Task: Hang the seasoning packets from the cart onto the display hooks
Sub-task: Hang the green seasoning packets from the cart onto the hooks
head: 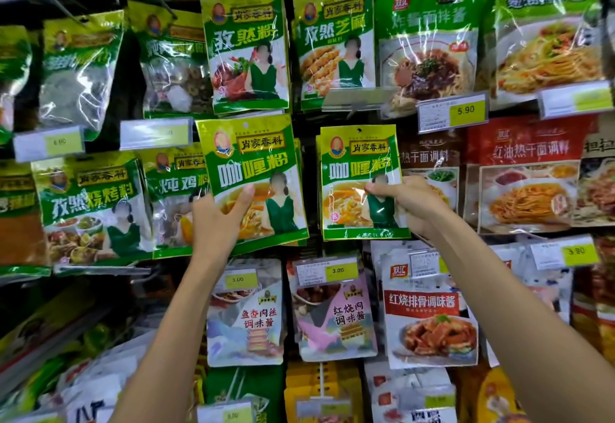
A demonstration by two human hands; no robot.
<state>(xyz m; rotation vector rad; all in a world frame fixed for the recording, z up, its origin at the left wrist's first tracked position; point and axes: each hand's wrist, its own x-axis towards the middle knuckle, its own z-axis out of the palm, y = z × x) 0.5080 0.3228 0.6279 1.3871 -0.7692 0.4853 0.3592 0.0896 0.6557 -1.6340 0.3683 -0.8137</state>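
Up from the lower edge, both bare forearms reach toward the rack. The left hand [216, 219] grips the tilted packet [256, 179] at its lower left, thumb laid across the front. The right hand [409, 203] pinches the upright packet [361, 183] by its right side. Both packets are glossy green and yellow, level with the middle row. Behind them hang other seasoning packs [248, 50] and yellow price tags [466, 110].

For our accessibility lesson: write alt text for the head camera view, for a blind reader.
The left hand and right hand each hold a green and yellow seasoning packet against a wall of hanging packets. The left packet tilts; the right packet sits upright.
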